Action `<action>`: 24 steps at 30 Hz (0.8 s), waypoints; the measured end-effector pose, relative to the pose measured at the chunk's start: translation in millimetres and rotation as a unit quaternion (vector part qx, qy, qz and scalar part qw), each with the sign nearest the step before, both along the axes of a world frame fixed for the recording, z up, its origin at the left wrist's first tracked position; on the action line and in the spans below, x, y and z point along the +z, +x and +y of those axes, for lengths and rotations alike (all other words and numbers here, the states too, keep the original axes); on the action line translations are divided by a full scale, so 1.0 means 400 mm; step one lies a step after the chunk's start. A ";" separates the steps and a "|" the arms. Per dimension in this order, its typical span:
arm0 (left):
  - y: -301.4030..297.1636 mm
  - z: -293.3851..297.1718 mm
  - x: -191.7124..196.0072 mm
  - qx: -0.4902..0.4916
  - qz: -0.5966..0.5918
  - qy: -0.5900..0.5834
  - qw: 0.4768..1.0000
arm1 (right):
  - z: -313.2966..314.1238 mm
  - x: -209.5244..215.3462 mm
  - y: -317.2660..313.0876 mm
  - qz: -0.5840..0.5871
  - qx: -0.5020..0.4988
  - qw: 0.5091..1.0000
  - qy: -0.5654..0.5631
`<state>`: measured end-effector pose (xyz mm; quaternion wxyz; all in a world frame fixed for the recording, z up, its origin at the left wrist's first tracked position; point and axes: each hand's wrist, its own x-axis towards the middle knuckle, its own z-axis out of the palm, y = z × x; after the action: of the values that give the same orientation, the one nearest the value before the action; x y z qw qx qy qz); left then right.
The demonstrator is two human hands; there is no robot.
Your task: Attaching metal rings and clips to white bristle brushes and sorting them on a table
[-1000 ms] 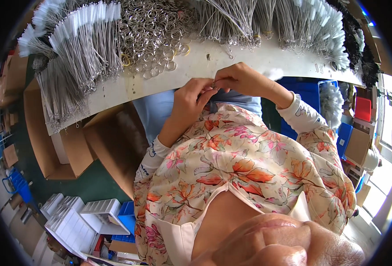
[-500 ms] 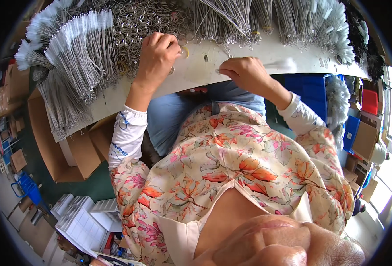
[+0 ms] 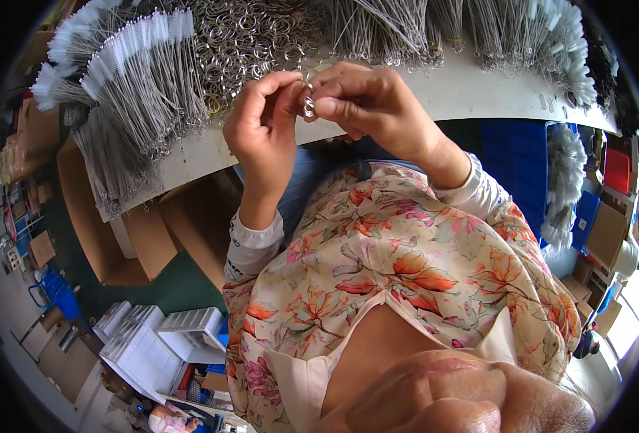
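My left hand (image 3: 265, 133) and my right hand (image 3: 377, 108) meet over the near edge of the table. Between their fingertips are shiny metal split rings (image 3: 309, 107), bunched close together. The left thumb and index finger pinch a ring from one side. From the other side, the right thumb and fingers grip the bunch. Just beyond my left hand lies a big heap of loose metal rings (image 3: 254, 36). Whether anything else sits inside the right hand is hidden by its curled fingers.
Wire-handled brushes with pale bristles (image 3: 139, 65) are piled at the left of the white table (image 3: 464, 94). More wire brushes (image 3: 384, 32) lie along its far side. An open cardboard box (image 3: 110, 238) stands below left, blue bins (image 3: 514, 159) below right.
My hands were apart over the table; now they have come together. The left moved right and nearer, the right moved left. The blurred pale bristles beside my right hand no longer show.
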<state>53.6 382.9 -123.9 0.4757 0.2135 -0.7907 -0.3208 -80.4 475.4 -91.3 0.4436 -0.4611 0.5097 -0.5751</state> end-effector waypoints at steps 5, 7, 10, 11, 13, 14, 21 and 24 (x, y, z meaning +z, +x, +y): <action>0.035 0.006 0.036 -0.264 0.193 0.525 0.786 | 0.004 -0.033 0.015 0.405 -0.131 0.851 -0.309; 0.040 0.003 0.047 -0.288 0.180 0.538 0.771 | 0.016 -0.023 0.004 0.465 -0.122 0.816 -0.321; 0.058 -0.008 0.059 -0.305 0.118 0.476 0.816 | 0.024 -0.030 -0.010 0.532 -0.099 0.758 -0.365; 0.071 -0.012 0.069 -0.302 0.075 0.431 0.847 | 0.029 -0.026 -0.009 0.548 -0.081 0.754 -0.353; 0.078 -0.007 0.092 -0.303 0.029 0.385 0.872 | 0.028 -0.026 -0.008 0.566 -0.067 0.749 -0.337; 0.078 0.006 0.110 -0.255 -0.001 0.333 0.908 | 0.024 -0.028 -0.006 0.545 -0.059 0.764 -0.342; 0.061 0.031 0.085 -0.081 0.055 0.014 0.995 | 0.019 0.040 -0.008 0.032 -0.006 0.995 -0.094; 0.048 0.028 0.074 -0.058 0.066 -0.042 0.995 | 0.017 0.045 0.013 -0.134 -0.013 0.990 0.041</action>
<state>73.0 394.1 -94.2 0.5160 0.1251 -0.7815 -0.3275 -75.1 482.0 -73.5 0.5194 -0.3545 0.4743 -0.6161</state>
